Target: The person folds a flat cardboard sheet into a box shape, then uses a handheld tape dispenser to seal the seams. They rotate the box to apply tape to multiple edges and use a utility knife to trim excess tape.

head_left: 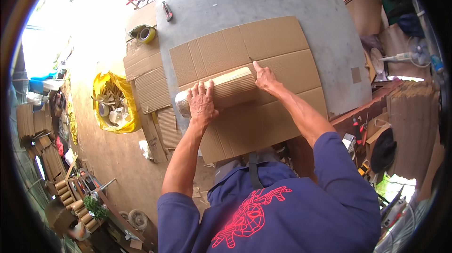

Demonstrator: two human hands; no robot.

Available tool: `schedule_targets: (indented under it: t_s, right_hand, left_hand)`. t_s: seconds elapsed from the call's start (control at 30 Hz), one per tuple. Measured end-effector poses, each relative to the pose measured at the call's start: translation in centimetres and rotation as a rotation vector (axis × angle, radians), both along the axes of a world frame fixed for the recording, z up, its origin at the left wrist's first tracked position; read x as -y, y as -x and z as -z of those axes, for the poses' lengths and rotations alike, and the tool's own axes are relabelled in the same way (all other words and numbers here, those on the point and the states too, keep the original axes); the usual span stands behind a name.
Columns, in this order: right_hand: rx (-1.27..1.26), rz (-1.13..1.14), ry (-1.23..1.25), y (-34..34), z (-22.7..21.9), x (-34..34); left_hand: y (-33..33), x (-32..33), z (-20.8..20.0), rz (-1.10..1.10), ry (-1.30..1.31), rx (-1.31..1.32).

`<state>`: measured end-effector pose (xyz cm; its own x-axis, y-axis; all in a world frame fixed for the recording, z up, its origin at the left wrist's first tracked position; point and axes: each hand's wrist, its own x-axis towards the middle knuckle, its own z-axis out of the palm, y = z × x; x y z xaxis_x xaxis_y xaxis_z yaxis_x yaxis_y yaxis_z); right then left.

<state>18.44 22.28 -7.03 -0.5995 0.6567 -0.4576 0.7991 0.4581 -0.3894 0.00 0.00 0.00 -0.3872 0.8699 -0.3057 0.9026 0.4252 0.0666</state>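
Observation:
A large brown corrugated cardboard sheet (278,36), creased in several lines, lies on a grey board. On it rests a long bundle of cardboard (235,85), its left end covered in something shiny like clear tape. My left hand (203,103) grips this bundle near its left end, fingers over the top and far edge. At the bundle's right end is my right hand (265,77). Its index finger stretches out toward a short dark slit in the sheet, while the other fingers bend in beside the bundle. Whether they touch it is hard to see.
A red-and-black box cutter (167,12) and a yellow tape roll (146,34) lie beyond the sheet on the left. Corrugated pieces (149,83) adjoin the grey board (329,22). A yellow bag (133,123) of scraps stands on the floor. Cardboard stacks (409,126) are at right.

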Motion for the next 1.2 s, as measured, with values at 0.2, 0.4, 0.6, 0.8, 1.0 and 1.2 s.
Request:
schedule_targets:
  t_s: [0.2, 0.4, 0.6, 0.8, 1.0, 1.2]
  right_hand:
    - [-0.016, -0.016, 0.002, -0.7, -0.6, 2.1]
    - [-0.029, 0.015, -0.009, -2.2, 0.3, 3.2]
    - [-0.07, 0.008, 0.0, -2.6, -0.1, 3.3]
    - [-0.078, 0.014, -0.02, -2.8, 1.0, 3.4]
    - [-0.075, 0.027, -0.029, -2.9, 1.1, 3.6]
    - [-0.066, 0.016, -0.095, -3.5, 0.4, 4.7]
  left_hand:
    - [0.4, 0.4, -0.7, 0.006, -0.009, -0.016]
    - [-0.3, -0.1, -0.8, 0.003, 0.006, -0.007]
    - [-0.3, -0.2, -0.3, 0.0, 0.009, -0.016]
    - [-0.3, -0.1, -0.2, 0.024, -0.068, -0.022]
    - [-0.4, 0.5, 0.0, 0.033, -0.072, -0.039]
    - [-0.7, 0.7, 0.4, 0.035, -0.08, -0.043]
